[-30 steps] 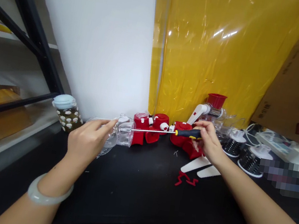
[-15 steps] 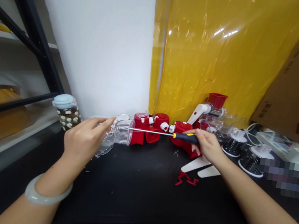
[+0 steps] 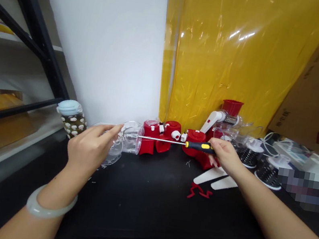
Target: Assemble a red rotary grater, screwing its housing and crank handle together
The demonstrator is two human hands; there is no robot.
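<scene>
My right hand (image 3: 223,154) grips the end of a screwdriver (image 3: 198,146) with a black and yellow handle. Its long metal shaft lies level and points left, the tip reaching into a clear plastic cylinder (image 3: 135,142). My left hand (image 3: 92,147) is closed on the left side of that clear part, which lies on its side; the fingertips are partly hidden. A clear round piece (image 3: 113,156) sits below the left fingers. Just behind the shaft stand several red plastic housings (image 3: 149,134) with white fittings.
Two white flat pieces (image 3: 210,175) and red zigzag parts (image 3: 196,191) lie on the black table (image 3: 144,211). Black drum graters (image 3: 271,171) stand at right near a power strip (image 3: 291,152). A lidded bottle (image 3: 70,119) is at left beside the shelf. Small screws (image 3: 188,163) are scattered about.
The screwdriver's handle has turned, showing its yellow patch towards me, and my right fingers have shifted on its end. My left hand and the clear cylinder stay nearly in place.
</scene>
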